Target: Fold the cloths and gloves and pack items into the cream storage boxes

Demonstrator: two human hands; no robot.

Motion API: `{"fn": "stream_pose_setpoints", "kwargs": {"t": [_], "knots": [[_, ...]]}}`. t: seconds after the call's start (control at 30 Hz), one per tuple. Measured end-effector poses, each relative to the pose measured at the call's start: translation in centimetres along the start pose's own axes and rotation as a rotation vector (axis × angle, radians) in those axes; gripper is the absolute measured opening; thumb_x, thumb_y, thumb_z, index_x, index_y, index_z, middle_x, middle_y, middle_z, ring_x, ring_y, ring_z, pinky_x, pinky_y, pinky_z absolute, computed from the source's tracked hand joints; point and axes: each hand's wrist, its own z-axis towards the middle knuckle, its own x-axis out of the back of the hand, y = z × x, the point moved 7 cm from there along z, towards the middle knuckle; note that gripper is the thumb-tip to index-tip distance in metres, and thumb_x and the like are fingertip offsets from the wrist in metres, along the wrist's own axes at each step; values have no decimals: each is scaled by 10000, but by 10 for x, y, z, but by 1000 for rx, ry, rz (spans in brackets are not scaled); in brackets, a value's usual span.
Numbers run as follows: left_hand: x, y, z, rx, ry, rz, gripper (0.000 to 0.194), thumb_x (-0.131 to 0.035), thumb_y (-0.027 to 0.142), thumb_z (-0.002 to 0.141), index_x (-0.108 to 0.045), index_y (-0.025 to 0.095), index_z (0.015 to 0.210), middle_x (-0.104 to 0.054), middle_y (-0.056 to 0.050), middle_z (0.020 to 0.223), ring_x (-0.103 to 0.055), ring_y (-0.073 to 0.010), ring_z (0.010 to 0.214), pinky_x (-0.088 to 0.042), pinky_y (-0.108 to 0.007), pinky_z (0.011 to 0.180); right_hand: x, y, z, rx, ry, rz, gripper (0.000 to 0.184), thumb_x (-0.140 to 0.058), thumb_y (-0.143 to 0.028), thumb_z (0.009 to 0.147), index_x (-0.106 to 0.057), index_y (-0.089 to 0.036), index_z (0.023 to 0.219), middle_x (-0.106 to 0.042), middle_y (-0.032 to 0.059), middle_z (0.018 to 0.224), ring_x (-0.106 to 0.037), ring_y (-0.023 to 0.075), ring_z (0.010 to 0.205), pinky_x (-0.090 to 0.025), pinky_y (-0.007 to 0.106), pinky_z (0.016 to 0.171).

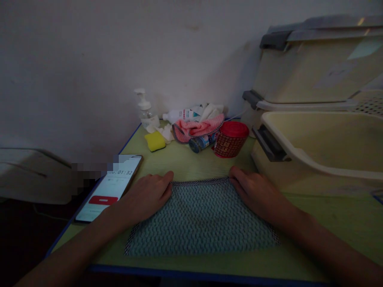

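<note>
Blue-green cloth (203, 219) lay flat on table (329, 231), no trim along near edge, so probably folded once already tbh. Left hand (154, 195) and right hand (254, 193) pinched far corners. Folds left? Couldn't tell.

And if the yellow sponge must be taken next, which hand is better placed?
Probably the left hand: the yellow sponge lies just beyond it, while the right hand is farther across, near the cream box. Both hold the blue-green cloth.
</note>
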Motion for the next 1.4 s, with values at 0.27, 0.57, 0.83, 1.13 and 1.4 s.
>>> {"fn": "stream_pose_setpoints", "kwargs": {"t": [0.27, 0.57, 0.83, 1.13, 1.4], "knots": [[0, -4, 3, 77, -34, -18, 200, -295, 223, 853, -486, 166, 840, -582, -64, 692, -586, -233, 682, -399, -335, 619, -2, -1, 3, -55, -57, -25, 134, -407, -131, 870, -536, -152, 845, -623, 26, 673, -590, 153, 580, -304, 253, 509], [1, -35, -8, -33, -127, -366, 135, -436, 279, 823, -550, 206, 822, -605, 0, 804, -573, -163, 766, -385, -270, 673, 0, -2, 2, -59, -59, -72, 124, -442, -134, 859, -562, -158, 843, -640, 27, 718, -602, 162, 598, -305, 257, 501], [4, -48, -8, 49, -57, -324, 179, -441, 231, 798, -616, 204, 779, -632, -7, 750, -574, -159, 717, -393, -272, 663, 1, -2, 1, -47, -31, -77, 156, -427, -133, 859, -574, -163, 814, -641, 30, 709, -611, 163, 600, -318, 257, 504], [6, -52, -6, 109, 15, -257, 100, -497, 183, 744, -597, 191, 752, -627, -18, 765, -566, -176, 740, -407, -290, 694, 0, 0, 1, -62, -46, -35, 130, -447, -147, 857, -564, -171, 807, -652, 31, 737, -620, 163, 615, -364, 254, 523], [-5, -60, -2, 90, -49, -355, 129, -496, 237, 745, -608, 197, 796, -633, -12, 764, -576, -162, 712, -410, -277, 672, 6, 9, -6, -74, 29, 87, 148, -405, -122, 860, -546, -161, 836, -637, 30, 724, -612, 153, 603, -428, 254, 547]]}}
